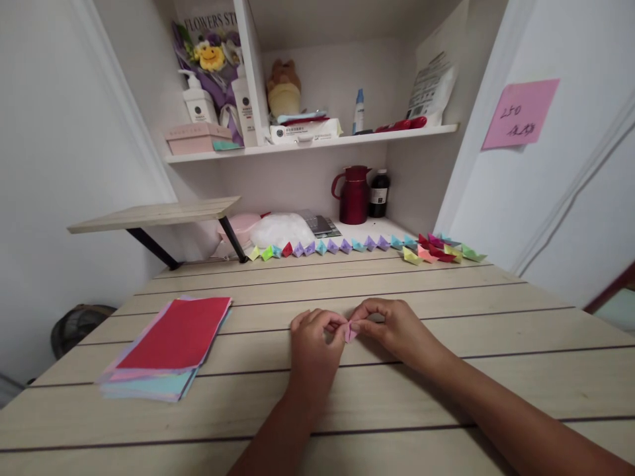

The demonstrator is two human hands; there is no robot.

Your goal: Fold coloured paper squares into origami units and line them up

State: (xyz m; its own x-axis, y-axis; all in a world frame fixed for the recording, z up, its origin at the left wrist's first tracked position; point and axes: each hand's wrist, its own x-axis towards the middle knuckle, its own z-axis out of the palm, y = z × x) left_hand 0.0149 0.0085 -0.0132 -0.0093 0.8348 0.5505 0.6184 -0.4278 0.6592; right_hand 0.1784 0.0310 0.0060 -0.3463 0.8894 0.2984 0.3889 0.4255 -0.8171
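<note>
A small pink piece of folded paper (350, 332) is held between my two hands, just above the middle of the table. My left hand (317, 337) pinches its left side between thumb and fingertips. From the right, my right hand (389, 327) grips the other side with thumb and forefinger. Part of the paper is hidden behind the fingertips, and its folds are too small to make out fully. To the left lies a stack of coloured paper sheets (176, 334), with a red one on top.
Along the table's (446, 410) back edge runs a row of folded paper boats (346, 246), with a cluster of boats (436, 251) at its right end. A small raised wooden stand (159, 215) is at back left. Behind are a red jug (354, 195) and a dark bottle (379, 195).
</note>
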